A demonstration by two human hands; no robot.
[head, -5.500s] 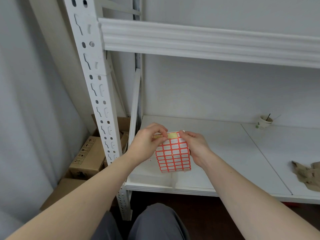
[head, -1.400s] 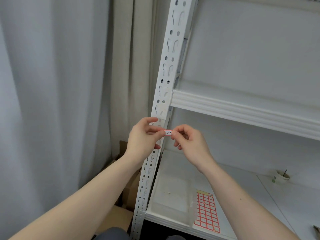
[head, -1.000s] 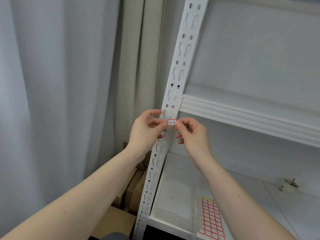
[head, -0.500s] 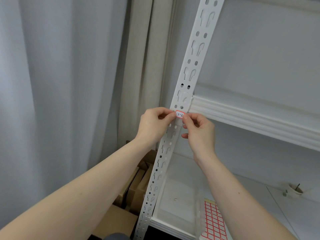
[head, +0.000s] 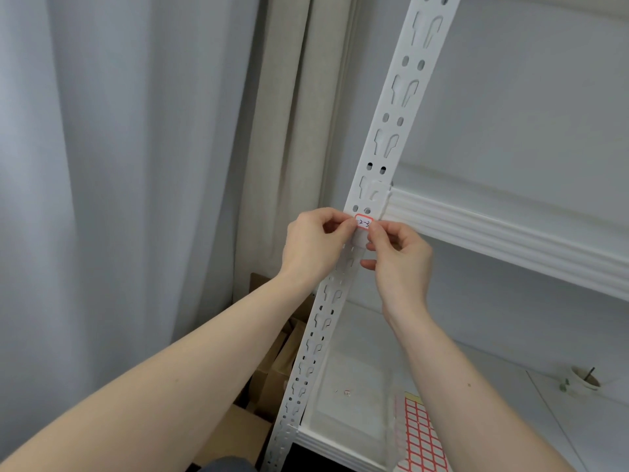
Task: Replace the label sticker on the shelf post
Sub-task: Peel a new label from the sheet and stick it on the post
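A small white label sticker point(head: 364, 223) with a red border and handwritten marks lies against the white perforated shelf post point(head: 391, 127), just below a pair of round holes and level with the upper shelf beam point(head: 493, 233). My left hand point(head: 315, 243) pinches the sticker's left edge. From the other side my right hand point(head: 400, 257) pinches its right edge with thumb and forefinger, the other fingers curled. I cannot tell how much of the sticker adheres to the post.
The sheet of red-bordered stickers point(head: 420, 434) lies on the lower shelf board point(head: 357, 386), partly behind my right forearm. A small paper cup point(head: 583, 383) stands at the far right. Cardboard boxes point(head: 272, 369) sit left of the post, with grey curtains point(head: 119, 165) behind.
Both hands have raised the sticker up along the post to beam height. Earlier they held the sticker sheet, which now lies on the lower shelf.
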